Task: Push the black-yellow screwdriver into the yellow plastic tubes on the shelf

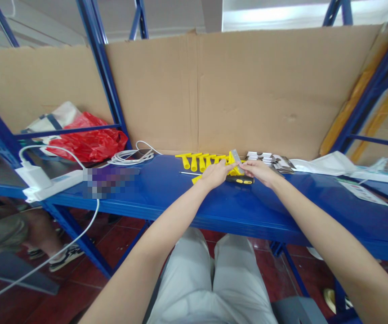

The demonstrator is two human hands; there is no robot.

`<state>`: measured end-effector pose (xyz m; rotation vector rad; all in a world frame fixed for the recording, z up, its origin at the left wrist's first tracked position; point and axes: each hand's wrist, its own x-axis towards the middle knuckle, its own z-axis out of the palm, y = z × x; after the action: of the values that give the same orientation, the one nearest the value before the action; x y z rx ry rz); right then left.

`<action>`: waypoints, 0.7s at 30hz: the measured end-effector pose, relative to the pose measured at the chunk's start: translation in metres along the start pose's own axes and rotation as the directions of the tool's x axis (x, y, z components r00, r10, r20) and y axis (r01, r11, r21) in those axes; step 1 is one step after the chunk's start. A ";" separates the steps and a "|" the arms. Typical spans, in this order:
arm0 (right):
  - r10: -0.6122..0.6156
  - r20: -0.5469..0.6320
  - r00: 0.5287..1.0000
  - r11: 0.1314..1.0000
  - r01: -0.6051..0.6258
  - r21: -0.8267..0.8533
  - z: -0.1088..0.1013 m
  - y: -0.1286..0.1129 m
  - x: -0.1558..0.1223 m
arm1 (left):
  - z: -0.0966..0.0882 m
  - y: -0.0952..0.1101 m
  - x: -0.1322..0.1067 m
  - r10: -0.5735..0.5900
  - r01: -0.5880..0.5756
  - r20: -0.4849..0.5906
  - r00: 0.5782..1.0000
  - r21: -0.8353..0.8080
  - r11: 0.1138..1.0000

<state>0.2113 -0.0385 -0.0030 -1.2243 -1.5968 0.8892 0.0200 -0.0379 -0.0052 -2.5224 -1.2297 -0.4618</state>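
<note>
Close together over the blue shelf, both my hands are at a yellow scraper [233, 167] with a flat grey metal blade [236, 156]. My left hand [216, 174] is closed at its yellow plastic part, with fingers stretched along it. My right hand [260, 172] pinches the blade side between thumb and fingers. Just below them lies a screwdriver [243, 180] with a black and yellow handle, its thin shaft pointing left. Several yellow plastic handles [194, 163] stand in a row behind my left hand. A small yellow piece [196, 179] shows beside my left wrist.
Stacked flat metal pieces [274, 162] lie right of my hands, beside white wrapping [328, 163]. At left are a power strip [57, 184], a coiled white cable [129, 156] and a red plastic bag [89, 139]. Cardboard [247, 90] walls the back. Another person's leg [42, 234] shows lower left.
</note>
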 end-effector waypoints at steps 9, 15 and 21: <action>-0.028 0.045 0.999 0.999 0.029 -0.034 -0.003 -0.003 -0.002 | 0.003 -0.002 0.000 0.013 -0.015 -0.031 0.999 -0.043 0.999; -0.031 0.003 1.000 0.998 0.031 -0.053 0.002 -0.007 -0.004 | 0.005 0.000 0.001 0.017 -0.017 -0.025 1.000 -0.031 0.999; -0.031 -0.087 0.996 0.999 0.029 -0.023 0.003 -0.007 -0.002 | 0.003 0.003 0.001 0.089 -0.090 -0.019 0.996 -0.039 0.995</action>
<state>0.2063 -0.0421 0.0017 -1.2347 -1.5544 0.7913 0.0230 -0.0378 -0.0082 -2.5888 -1.1068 -0.4903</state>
